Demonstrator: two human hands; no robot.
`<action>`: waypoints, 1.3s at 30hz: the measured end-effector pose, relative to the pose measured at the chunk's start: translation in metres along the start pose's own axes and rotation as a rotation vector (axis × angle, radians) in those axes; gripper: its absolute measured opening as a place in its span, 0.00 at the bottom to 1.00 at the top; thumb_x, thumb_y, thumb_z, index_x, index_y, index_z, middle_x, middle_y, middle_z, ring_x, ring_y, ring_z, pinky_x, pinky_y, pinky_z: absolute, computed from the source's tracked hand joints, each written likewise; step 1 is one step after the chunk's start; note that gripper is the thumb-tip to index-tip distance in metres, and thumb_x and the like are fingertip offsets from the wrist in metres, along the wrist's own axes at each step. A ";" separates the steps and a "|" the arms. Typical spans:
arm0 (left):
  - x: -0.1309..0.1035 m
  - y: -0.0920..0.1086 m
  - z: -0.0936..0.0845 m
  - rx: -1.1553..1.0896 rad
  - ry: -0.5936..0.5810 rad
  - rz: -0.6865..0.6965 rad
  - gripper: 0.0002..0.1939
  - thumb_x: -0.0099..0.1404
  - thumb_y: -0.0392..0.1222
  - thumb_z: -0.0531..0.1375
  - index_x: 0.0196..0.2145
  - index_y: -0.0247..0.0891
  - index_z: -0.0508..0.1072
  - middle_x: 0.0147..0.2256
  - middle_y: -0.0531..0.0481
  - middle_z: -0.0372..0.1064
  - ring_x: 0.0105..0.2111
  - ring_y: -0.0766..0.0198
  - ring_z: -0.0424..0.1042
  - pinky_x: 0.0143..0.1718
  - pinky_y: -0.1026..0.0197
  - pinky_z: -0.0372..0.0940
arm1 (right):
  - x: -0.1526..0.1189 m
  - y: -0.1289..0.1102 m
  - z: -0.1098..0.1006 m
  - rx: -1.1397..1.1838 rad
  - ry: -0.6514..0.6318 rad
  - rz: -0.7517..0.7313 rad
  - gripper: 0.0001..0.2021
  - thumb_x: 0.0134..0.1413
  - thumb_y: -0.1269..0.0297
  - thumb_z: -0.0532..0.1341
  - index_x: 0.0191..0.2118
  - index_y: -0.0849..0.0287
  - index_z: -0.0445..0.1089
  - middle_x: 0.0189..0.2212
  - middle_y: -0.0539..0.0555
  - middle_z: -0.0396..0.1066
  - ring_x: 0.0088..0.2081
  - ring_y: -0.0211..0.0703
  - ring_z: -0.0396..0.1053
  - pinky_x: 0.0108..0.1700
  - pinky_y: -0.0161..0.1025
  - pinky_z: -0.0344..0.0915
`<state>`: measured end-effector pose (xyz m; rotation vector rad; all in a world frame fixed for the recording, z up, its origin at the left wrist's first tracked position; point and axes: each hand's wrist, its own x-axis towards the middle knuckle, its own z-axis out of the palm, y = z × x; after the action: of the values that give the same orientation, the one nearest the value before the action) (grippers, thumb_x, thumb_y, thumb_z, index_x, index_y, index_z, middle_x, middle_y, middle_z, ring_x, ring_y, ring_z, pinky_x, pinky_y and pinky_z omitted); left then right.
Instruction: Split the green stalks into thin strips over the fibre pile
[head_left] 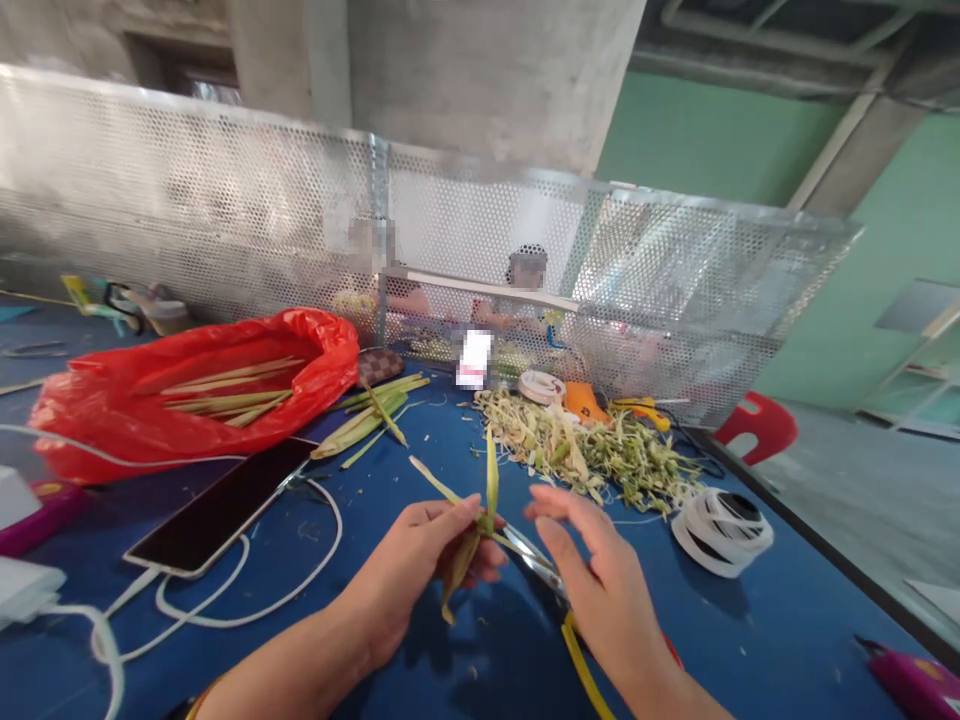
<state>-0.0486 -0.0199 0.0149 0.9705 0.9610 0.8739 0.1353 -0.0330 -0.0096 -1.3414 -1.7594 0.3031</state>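
Between the thumb and fingers of my left hand (pixel 442 540) is a knotted piece of leaf strips (pixel 489 522), pale green and straw-coloured. One strip points up, another reaches left, and a brown dry end hangs below the fingers. My right hand (pixel 592 565) is just to the right, its fingers stretched out and apart, with nothing seen pinched in them. A pair of scissors (pixel 536 562) with silver blades and a yellow handle lies behind and below that hand, tips close to my left fingers. Part of the scissors is hidden by the right hand.
A red plastic bag (pixel 187 430) of leaf strips, a phone (pixel 217 505) with a white cable and loose leaves (pixel 367 420) are left. Leaf scraps (pixel 585 445) and a white tape roll (pixel 721 532) are right. Behind a perforated metal screen (pixel 480 200) sit two people.
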 end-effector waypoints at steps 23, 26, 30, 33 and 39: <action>0.005 -0.011 0.005 0.067 0.026 0.015 0.10 0.47 0.36 0.66 0.30 0.32 0.78 0.22 0.50 0.73 0.20 0.70 0.65 0.23 0.67 0.57 | -0.002 -0.010 0.010 0.559 -0.160 0.310 0.09 0.51 0.58 0.62 0.33 0.59 0.71 0.24 0.49 0.69 0.29 0.41 0.67 0.33 0.35 0.65; 0.006 -0.012 0.003 0.001 -0.008 0.023 0.14 0.47 0.36 0.67 0.34 0.33 0.75 0.22 0.51 0.73 0.19 0.70 0.65 0.23 0.68 0.58 | -0.002 -0.011 0.007 0.489 -0.132 0.189 0.05 0.52 0.62 0.62 0.32 0.57 0.71 0.29 0.51 0.71 0.32 0.42 0.68 0.36 0.37 0.65; 0.006 -0.011 -0.004 -0.185 -0.121 -0.049 0.14 0.51 0.36 0.66 0.35 0.36 0.69 0.24 0.53 0.71 0.19 0.72 0.66 0.23 0.69 0.59 | 0.005 -0.013 -0.001 0.354 -0.056 0.095 0.06 0.51 0.67 0.62 0.38 0.54 0.72 0.38 0.52 0.72 0.42 0.45 0.68 0.45 0.39 0.63; 0.008 -0.013 -0.007 -0.284 -0.218 -0.122 0.11 0.52 0.34 0.66 0.33 0.36 0.68 0.23 0.55 0.69 0.18 0.74 0.65 0.22 0.70 0.60 | 0.008 -0.016 -0.003 0.361 -0.186 0.054 0.04 0.52 0.66 0.62 0.33 0.54 0.75 0.38 0.52 0.73 0.42 0.45 0.69 0.47 0.40 0.62; 0.010 -0.015 -0.007 -0.360 -0.262 -0.187 0.13 0.49 0.32 0.68 0.32 0.35 0.71 0.21 0.56 0.67 0.15 0.75 0.63 0.19 0.71 0.62 | 0.003 -0.021 0.000 0.388 -0.317 0.151 0.06 0.54 0.66 0.60 0.32 0.56 0.76 0.29 0.50 0.74 0.34 0.43 0.70 0.40 0.39 0.63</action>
<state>-0.0494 -0.0138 -0.0038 0.6541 0.6310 0.7108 0.1213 -0.0387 0.0056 -1.1867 -1.7373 0.9356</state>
